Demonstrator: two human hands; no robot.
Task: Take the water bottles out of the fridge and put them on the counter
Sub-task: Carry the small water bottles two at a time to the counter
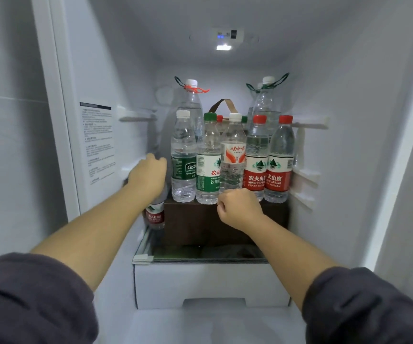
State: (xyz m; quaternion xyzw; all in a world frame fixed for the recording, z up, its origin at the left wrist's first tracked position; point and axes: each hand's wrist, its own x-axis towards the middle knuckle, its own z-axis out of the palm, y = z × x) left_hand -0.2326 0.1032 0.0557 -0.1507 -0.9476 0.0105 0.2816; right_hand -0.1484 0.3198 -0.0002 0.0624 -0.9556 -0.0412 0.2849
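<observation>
Fronting: five bottles, two hands.

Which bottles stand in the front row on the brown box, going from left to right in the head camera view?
C'estbon bottle with white cap → green-label Nongfu bottle → Wahaha bottle → red-label Nongfu bottle → second red-label Nongfu bottle.
</observation>
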